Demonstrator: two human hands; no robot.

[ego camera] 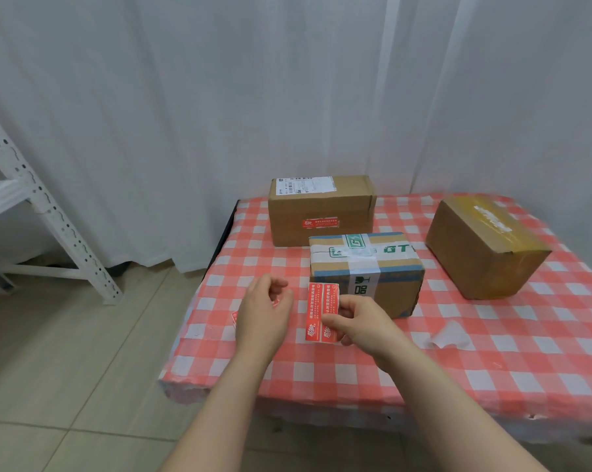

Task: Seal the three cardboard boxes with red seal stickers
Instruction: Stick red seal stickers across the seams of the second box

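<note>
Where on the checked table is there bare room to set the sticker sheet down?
Widest bare cloth: the near right of the table, in front of the white paper scrap and the yellow-taped box. A narrower lane runs between that box and the green-taped box. Crowded: near left, where the left hand, right hand and sticker sheet bunch before the green-taped box.

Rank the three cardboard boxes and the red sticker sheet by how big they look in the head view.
1. yellow-taped box, on the right: largest.
2. green-taped box and labelled box: they look close, and the green-taped one is nearer the camera, so I leave them unranked.
3. sticker sheet, pinched in the right hand: smallest.
</note>
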